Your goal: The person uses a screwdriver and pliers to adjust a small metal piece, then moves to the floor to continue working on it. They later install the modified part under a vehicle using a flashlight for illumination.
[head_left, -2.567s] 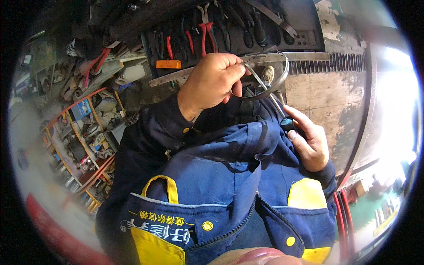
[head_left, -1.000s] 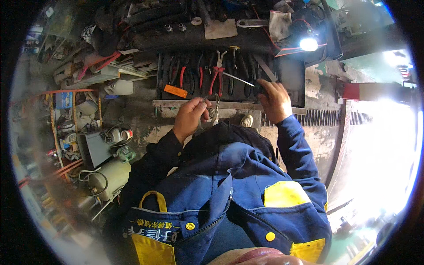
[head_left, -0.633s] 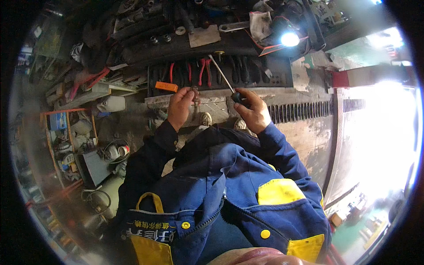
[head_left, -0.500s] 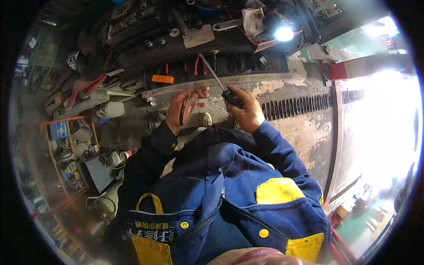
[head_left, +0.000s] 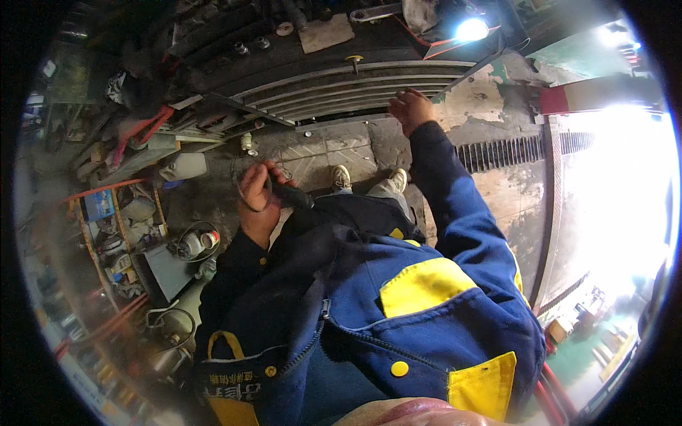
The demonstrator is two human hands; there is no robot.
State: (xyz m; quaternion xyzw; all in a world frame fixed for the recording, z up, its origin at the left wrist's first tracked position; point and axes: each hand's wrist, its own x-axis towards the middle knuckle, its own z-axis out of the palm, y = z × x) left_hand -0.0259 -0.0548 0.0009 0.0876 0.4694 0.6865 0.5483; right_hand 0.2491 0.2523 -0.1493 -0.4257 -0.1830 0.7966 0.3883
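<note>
My left hand point(head_left: 257, 202), low on the left in front of my jacket, is closed on a screwdriver. Its dark handle point(head_left: 295, 196) sticks out to the right of the fingers; its shaft cannot be made out. A thin dark loop point(head_left: 237, 175) hangs about the same hand. My right hand point(head_left: 414, 112) reaches far out to the right end of the workbench's slatted drawer fronts point(head_left: 327, 96). Its fingers are bent and a little apart, with nothing seen in them. A yellow-topped knob or pin point(head_left: 354, 62) stands at the bench's front edge.
On the dark bench lie a piece of cardboard point(head_left: 327, 34), a wrench point(head_left: 375, 13), sockets point(head_left: 241, 48) and a lit lamp point(head_left: 472, 30). A crowded shelf point(head_left: 114, 234) stands at left. A floor grate point(head_left: 497, 153) runs to the right.
The open tool drawer has been shut, and its pliers and orange box are out of sight. The screwdriver has passed from my right hand to my left. My right hand has moved outward.
</note>
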